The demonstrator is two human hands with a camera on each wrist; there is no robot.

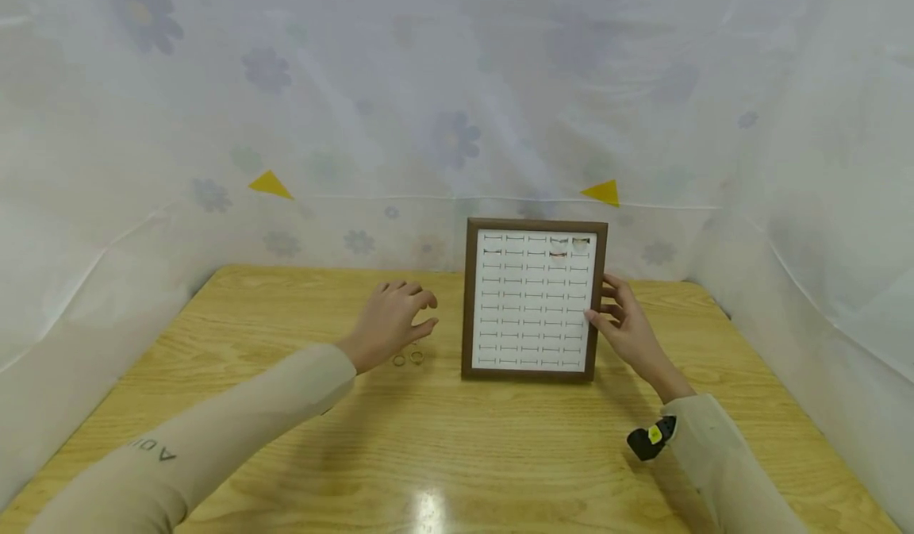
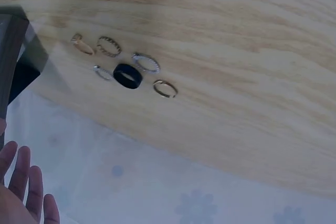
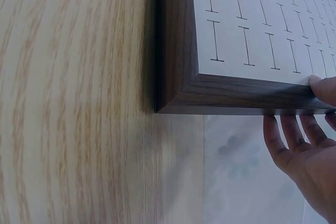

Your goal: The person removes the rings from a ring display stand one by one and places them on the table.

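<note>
The ring display frame [image 1: 534, 300] stood upright near the middle of the wooden table [image 1: 457, 455]. The right hand [image 1: 627, 324] held its right edge, thumb on the white front, fingers [image 3: 286, 140] behind. The left hand [image 1: 389, 321] hovered with loosely curved fingers, holding nothing, above the loose rings [image 2: 123, 69] lying left of the frame. The frame seemed stiff and light, but likely to tip, so its wooden sides are the best place to hold. The rings looked small, hard and slippery; a pinch would suit them. The left sleeve [image 1: 164, 451] showed partial letters, "ADI".
</note>
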